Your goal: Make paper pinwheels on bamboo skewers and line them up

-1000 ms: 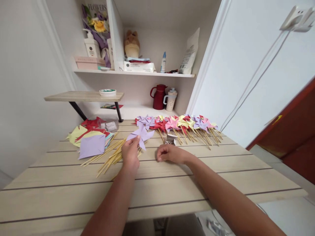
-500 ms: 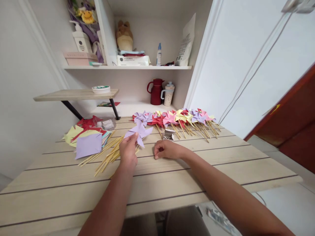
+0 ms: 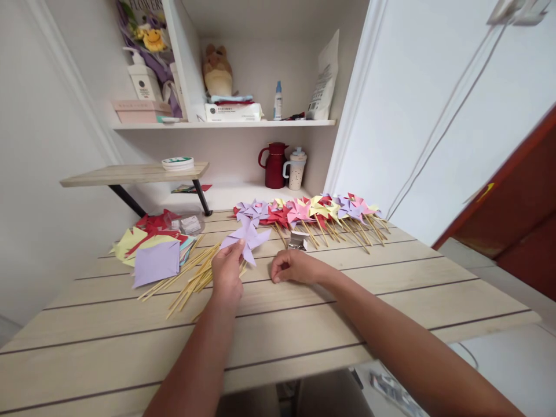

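Between the thumb and fingers of my left hand (image 3: 228, 269) is a lilac paper pinwheel (image 3: 248, 238), its blades folded and facing up. My right hand (image 3: 293, 266) rests on the table with fingers curled and thumb pressed against them; whatever it may pinch is too small or hidden to make out. Just behind the right hand stands a small open box (image 3: 298, 241) with shiny bits inside. Thin wooden sticks (image 3: 195, 281) lie in a loose bundle left of and partly under my left hand.
Finished pinwheels on sticks (image 3: 313, 211) lie in a row along the table's back. Lilac paper squares (image 3: 156, 262), red and yellow cut paper (image 3: 134, 240) and a clear plastic box (image 3: 189, 222) are at left, near a small raised shelf (image 3: 130, 174). A red jug (image 3: 275, 167) and a cup (image 3: 297, 169) stand behind.
The camera view has tilted slightly, so the scene sits a little lower. Both hands stay almost where they were, the left still holding the pinwheel.
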